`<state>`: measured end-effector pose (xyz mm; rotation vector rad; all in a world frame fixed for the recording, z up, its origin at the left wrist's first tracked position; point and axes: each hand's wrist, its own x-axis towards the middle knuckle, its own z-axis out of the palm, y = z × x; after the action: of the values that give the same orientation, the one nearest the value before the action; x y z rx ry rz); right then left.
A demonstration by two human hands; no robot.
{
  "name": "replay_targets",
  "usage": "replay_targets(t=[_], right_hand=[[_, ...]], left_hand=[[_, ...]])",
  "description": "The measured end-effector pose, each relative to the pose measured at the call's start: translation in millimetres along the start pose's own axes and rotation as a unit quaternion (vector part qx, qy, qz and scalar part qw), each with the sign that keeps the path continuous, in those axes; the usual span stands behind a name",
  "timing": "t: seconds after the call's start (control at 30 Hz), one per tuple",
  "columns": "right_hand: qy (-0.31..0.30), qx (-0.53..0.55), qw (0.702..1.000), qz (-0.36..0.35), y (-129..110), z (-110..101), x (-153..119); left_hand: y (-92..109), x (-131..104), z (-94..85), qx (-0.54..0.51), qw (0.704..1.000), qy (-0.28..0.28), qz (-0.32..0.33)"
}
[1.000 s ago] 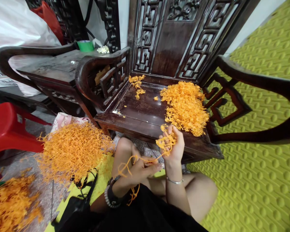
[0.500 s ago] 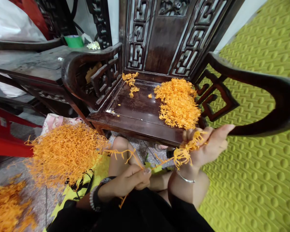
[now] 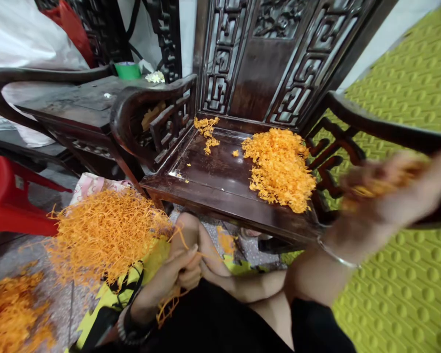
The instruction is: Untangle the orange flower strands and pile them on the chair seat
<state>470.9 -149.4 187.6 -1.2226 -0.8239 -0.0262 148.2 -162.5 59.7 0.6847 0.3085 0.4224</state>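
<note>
My left hand (image 3: 186, 268) is closed in a pinch around a thin branching orange strand (image 3: 183, 235). One end sticks up above the fingers and a loose tangle (image 3: 168, 310) hangs below, over my dark clothing. Blurred by motion, my right hand (image 3: 385, 191) is raised at the chair's right armrest. Orange strands (image 3: 397, 179) bunch across its fingers and palm. A heap of short curly orange pieces (image 3: 281, 169) rests on the wooden chair seat (image 3: 215, 171). Beside my left arm stands a large pile of long orange strands (image 3: 106, 235).
A small orange cluster (image 3: 207, 130) lies at the seat's back left. More orange strands (image 3: 12, 314) spread on the floor at lower left. A red stool (image 3: 7, 196) stands at the left, below a side table (image 3: 69, 105) carrying green tape (image 3: 128, 71). Yellow studded matting (image 3: 400, 304) covers the right side.
My right hand has swung right and up, away from my left hand, with orange strands in it. The strand stretched between both hands is no longer seen. My left hand has shifted left.
</note>
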Motion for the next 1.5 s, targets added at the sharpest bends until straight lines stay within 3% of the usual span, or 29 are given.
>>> replay_targets(t=[0.07,0.17,0.27,0.33,0.47,0.63,0.77,0.93,1.03,1.13,1.17,1.23,1.27,1.33,1.4,1.43,1.5], right_hand=[[-0.024,-0.132,0.991,0.011,25,17,8],[-0.102,-0.373,0.922,0.025,74,33,20],[-0.109,-0.449,0.886,0.045,115,28,32],[-0.114,-0.482,0.867,0.051,130,19,35],[-0.126,-0.525,0.842,0.015,135,9,25],[-0.152,-0.565,0.805,-0.098,129,13,17],[-0.161,-0.565,0.805,-0.083,135,18,23],[-0.148,-0.569,0.806,-0.071,143,23,27],[-0.157,-0.515,0.833,-0.128,136,25,23],[-0.153,-0.388,0.890,-0.186,115,27,4],[-0.174,-0.323,0.913,-0.179,104,28,-7],[-0.282,-0.147,0.942,-0.109,80,31,-37],[-0.365,-0.033,0.929,-0.048,68,33,-54],[-0.511,0.164,0.842,0.061,47,37,-87],[-0.579,0.275,0.762,0.096,33,41,-112],[-0.587,0.296,0.749,0.087,29,43,-119],[-0.587,0.290,0.755,0.042,24,47,-126]], left_hand=[[3,4,-3.9,-0.009,0.999,-0.022,0.028],[7,11,-3.6,-0.024,0.995,-0.076,0.067],[12,17,-2.5,-0.050,0.988,-0.120,0.078],[15,21,-4.3,-0.072,0.985,-0.142,0.061],[20,29,-12.8,-0.131,0.979,-0.157,0.004],[19,36,-17.4,-0.215,0.964,-0.156,0.001],[16,39,-16.0,-0.222,0.968,-0.116,-0.011],[12,41,-17.1,-0.233,0.966,-0.111,-0.024],[11,44,-17.9,-0.243,0.962,-0.120,-0.026],[10,47,-17.2,-0.245,0.962,-0.120,-0.036],[10,48,-16.9,-0.244,0.963,-0.111,-0.039],[10,51,-16.4,-0.242,0.965,-0.093,-0.048],[10,52,-16.1,-0.241,0.965,-0.086,-0.056],[10,54,-15.5,-0.240,0.964,-0.088,-0.079],[8,55,-14.3,-0.244,0.960,-0.097,-0.099],[8,55,-13.4,-0.248,0.958,-0.097,-0.103],[6,54,-11.6,-0.256,0.958,-0.077,-0.100]])
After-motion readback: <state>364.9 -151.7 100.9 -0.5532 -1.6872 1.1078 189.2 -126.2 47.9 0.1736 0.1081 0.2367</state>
